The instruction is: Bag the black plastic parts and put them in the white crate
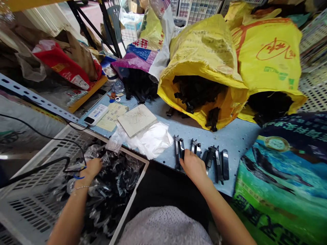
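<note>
My left hand (92, 169) is over a white plastic crate (21, 200) at the left, just above black parts in clear plastic bags (112, 190). Its fingers are blurred and partly hidden, so whether it holds anything does not show. At the table's front edge, my right hand (193, 164) has its fingers curled down against a narrow black plastic part (178, 146). More such parts stand in a row beside it, including a black plastic piece (225, 164) at the right end. My right fingertips are mostly hidden by the hand.
Yellow sacks of black parts (204, 44) (270, 64) lie open at the back of the blue table (163, 112). A green-blue sack (278, 190) stands right. A beige slab (137, 119) rests on white plastic bags (155, 141). A black cable (38, 131) crosses the crate.
</note>
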Action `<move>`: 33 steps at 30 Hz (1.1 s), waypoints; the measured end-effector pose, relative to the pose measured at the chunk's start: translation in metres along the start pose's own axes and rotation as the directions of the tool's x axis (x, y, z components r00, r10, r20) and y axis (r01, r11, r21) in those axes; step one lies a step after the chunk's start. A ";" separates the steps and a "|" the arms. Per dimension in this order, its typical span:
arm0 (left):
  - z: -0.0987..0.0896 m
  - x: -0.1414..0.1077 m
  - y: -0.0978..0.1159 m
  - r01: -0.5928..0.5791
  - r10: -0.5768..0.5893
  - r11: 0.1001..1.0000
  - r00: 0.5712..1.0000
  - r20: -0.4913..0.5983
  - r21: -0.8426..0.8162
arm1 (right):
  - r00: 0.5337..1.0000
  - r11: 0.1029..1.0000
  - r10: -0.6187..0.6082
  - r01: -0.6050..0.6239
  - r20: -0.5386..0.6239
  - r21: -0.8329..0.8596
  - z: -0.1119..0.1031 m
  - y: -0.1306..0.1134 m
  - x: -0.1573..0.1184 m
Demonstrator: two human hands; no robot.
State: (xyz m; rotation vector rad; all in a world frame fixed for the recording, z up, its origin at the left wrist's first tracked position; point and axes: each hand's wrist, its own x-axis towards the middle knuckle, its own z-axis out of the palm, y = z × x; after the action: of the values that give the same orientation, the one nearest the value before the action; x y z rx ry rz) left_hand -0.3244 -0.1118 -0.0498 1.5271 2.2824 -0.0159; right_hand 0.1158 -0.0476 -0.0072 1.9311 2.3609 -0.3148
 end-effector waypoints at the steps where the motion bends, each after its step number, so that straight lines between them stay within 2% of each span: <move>1: 0.006 0.000 0.030 -0.057 0.056 0.998 0.998 -0.012 -0.023 | 1.000 0.998 0.021 -0.022 0.023 0.058 0.002 0.002 0.001; 2: 0.013 -0.002 0.064 -0.120 0.118 0.991 0.992 -0.032 -0.051 | 0.998 0.989 0.034 -0.040 0.043 0.142 0.004 0.005 0.003; 3: 0.022 -0.003 0.100 -0.292 0.278 0.947 0.954 -0.114 -0.136 | 0.997 0.965 0.038 -0.052 0.060 0.258 0.007 0.009 0.004; 4: 0.030 -0.004 0.136 -0.460 0.421 0.867 0.882 -0.210 -0.193 | 0.997 0.911 0.033 -0.061 0.075 0.407 0.010 0.013 0.006; 5: 0.039 -0.004 0.169 -0.571 0.506 0.797 0.809 -0.298 -0.197 | 0.996 0.817 0.027 -0.073 0.090 0.572 0.013 0.018 0.007; 6: 0.046 -0.002 0.198 -0.632 0.553 0.756 0.757 -0.349 -0.173 | 0.994 0.682 0.025 -0.096 0.109 0.725 0.016 0.022 0.008; 7: 0.051 0.002 0.220 -0.667 0.585 0.726 0.728 -0.359 -0.167 | 0.991 0.522 0.031 -0.128 0.131 0.843 0.017 0.025 0.008; 8: 0.054 0.007 0.235 -0.670 0.585 0.719 0.726 -0.361 -0.183 | 0.987 0.363 0.048 -0.162 0.155 0.918 0.018 0.026 0.007; 10: 0.055 0.021 0.246 -0.621 0.535 0.724 0.780 -0.325 -0.300 | 0.978 0.100 0.082 -0.197 0.189 0.975 0.015 0.022 0.007; 13: 0.045 0.039 0.235 -0.495 0.471 0.687 0.861 -0.193 -0.532 | 0.981 -0.200 0.024 -0.186 0.195 0.962 0.007 0.000 0.014; 15: 0.036 0.044 0.225 -0.420 0.476 0.656 0.875 -0.088 -0.628 | 0.975 -0.364 -0.081 -0.220 0.205 0.905 0.006 -0.021 0.026; 16: 0.033 0.044 0.222 -0.399 0.468 0.645 0.881 -0.076 -0.651 | 0.968 -0.417 -0.123 -0.251 0.220 0.873 0.009 -0.032 0.033; 18: 0.027 0.042 0.218 -0.452 0.468 0.636 0.870 -0.153 -0.625 | 0.957 -0.466 -0.137 -0.291 0.257 0.836 0.018 -0.048 0.044; 19: 0.025 0.040 0.217 -0.522 0.491 0.638 0.842 -0.223 -0.566 | 0.958 -0.471 -0.109 -0.286 0.266 0.835 0.022 -0.052 0.046; 21: 0.023 0.039 0.215 -0.663 0.579 0.645 0.749 -0.323 -0.381 | 0.968 -0.461 -0.028 -0.234 0.250 0.856 0.029 -0.053 0.042; 22: 0.022 0.040 0.214 -0.704 0.623 0.646 0.710 -0.328 -0.295 | 0.973 -0.450 -0.014 -0.212 0.231 0.867 0.031 -0.050 0.037; 23: 0.022 0.042 0.213 -0.722 0.651 0.649 0.690 -0.316 -0.240 | 0.974 -0.438 -0.043 -0.217 0.221 0.872 0.031 -0.045 0.029; 24: 0.022 0.044 0.212 -0.724 0.658 0.653 0.688 -0.307 -0.221 | 0.967 -0.426 -0.112 -0.254 0.227 0.869 0.030 -0.040 0.021; 25: 0.021 0.045 0.212 -0.722 0.657 0.653 0.690 -0.302 -0.229 | 0.945 -0.412 -0.209 -0.320 0.253 0.853 0.029 -0.036 0.014; 27: 0.018 0.043 0.209 -0.725 0.656 0.631 0.689 -0.308 -0.277 | 0.856 -0.390 -0.396 -0.484 0.332 0.784 0.029 -0.030 0.006; 28: 0.015 0.039 0.207 -0.735 0.666 0.607 0.678 -0.312 -0.301 | 0.812 -0.387 -0.455 -0.550 0.365 0.740 0.030 -0.029 0.005; 30: 0.010 0.023 0.202 -0.776 0.711 0.533 0.627 -0.317 -0.338 | 0.760 -0.403 -0.499 -0.628 0.415 0.665 0.034 -0.029 0.010; 31: 0.009 0.012 0.200 -0.798 0.745 0.485 0.591 -0.309 -0.358 | 0.757 -0.416 -0.492 -0.639 0.430 0.648 0.037 -0.030 0.014; 33: 0.008 -0.011 0.198 -0.828 0.819 0.379 0.509 -0.267 -0.414 | 0.796 -0.425 -0.423 -0.597 0.433 0.681 0.041 -0.035 0.021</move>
State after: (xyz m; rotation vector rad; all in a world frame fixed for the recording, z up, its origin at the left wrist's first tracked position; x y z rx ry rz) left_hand -0.1422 -0.0430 -0.0129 2.1441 1.0886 0.8096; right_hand 0.0743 -0.0422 -0.0477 1.3515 0.6891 -3.3553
